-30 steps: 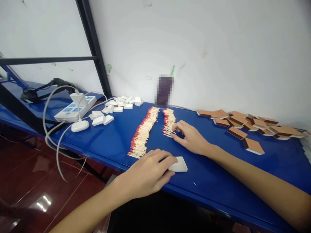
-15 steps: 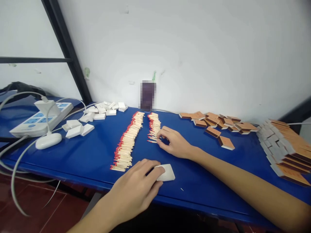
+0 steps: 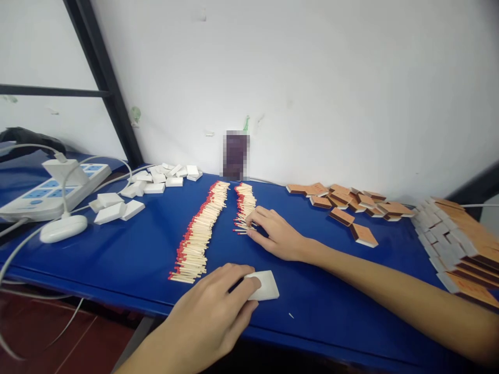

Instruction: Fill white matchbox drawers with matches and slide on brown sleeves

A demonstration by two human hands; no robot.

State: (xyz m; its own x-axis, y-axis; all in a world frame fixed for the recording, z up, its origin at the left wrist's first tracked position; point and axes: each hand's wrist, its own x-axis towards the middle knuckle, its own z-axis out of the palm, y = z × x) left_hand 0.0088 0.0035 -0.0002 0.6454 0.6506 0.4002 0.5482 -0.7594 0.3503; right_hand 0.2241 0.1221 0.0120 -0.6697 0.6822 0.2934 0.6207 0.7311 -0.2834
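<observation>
My left hand (image 3: 212,317) rests on the blue table (image 3: 128,259) near its front edge, fingers closed on a small white matchbox tray (image 3: 267,285). My right hand (image 3: 275,236) reaches forward to the near end of the shorter row of red-tipped matches (image 3: 245,205), its fingers pinched on a few of them. A longer row of matches (image 3: 200,231) lies just left of that one, running away from me.
White inner trays (image 3: 156,179) lie scattered at back left, beside a white power strip (image 3: 50,189) with cables. Orange matchbox sleeves (image 3: 343,202) are spread at back right, and a stack of boxes (image 3: 460,234) stands at the far right. A blurred dark object (image 3: 236,155) leans on the wall.
The view has swung to the right, bringing the stack of boxes at far right into sight. Both hands stay at the same things, the right fingers shifting slightly on the matches.
</observation>
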